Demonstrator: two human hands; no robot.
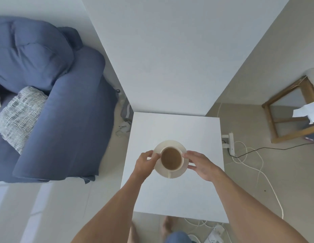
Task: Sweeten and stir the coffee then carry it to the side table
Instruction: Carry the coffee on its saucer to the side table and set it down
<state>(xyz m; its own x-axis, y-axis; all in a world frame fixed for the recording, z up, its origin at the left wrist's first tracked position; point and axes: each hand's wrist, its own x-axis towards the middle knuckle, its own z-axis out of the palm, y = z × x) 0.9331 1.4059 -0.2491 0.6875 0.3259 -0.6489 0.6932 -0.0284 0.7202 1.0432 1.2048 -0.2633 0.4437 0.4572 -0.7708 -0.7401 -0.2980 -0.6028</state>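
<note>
two bare forearms (117, 207) are seen reaching up from the bottom edge of the frame to a white cup (172, 170) just below the centre. the cup is filled nearly to the brim with light brown coffee (171, 158) and is seated on a cream saucer (170, 143). the saucer's left rim is pinched by the curled fingers and thumb of the left hand (145, 162), and its right rim is pinched between the fingers and thumb of the right hand (200, 165). cup and saucer are placed over the middle of a square white table (179, 195); whether the saucer rests on it or is held just above cannot be told. a blue sofa (65, 128) with a patterned cushion (17, 116) fills the left of the frame. a white power strip (230, 142) and loose cables (268, 181) lie on the floor at right, near a wooden stool (293, 109).
</note>
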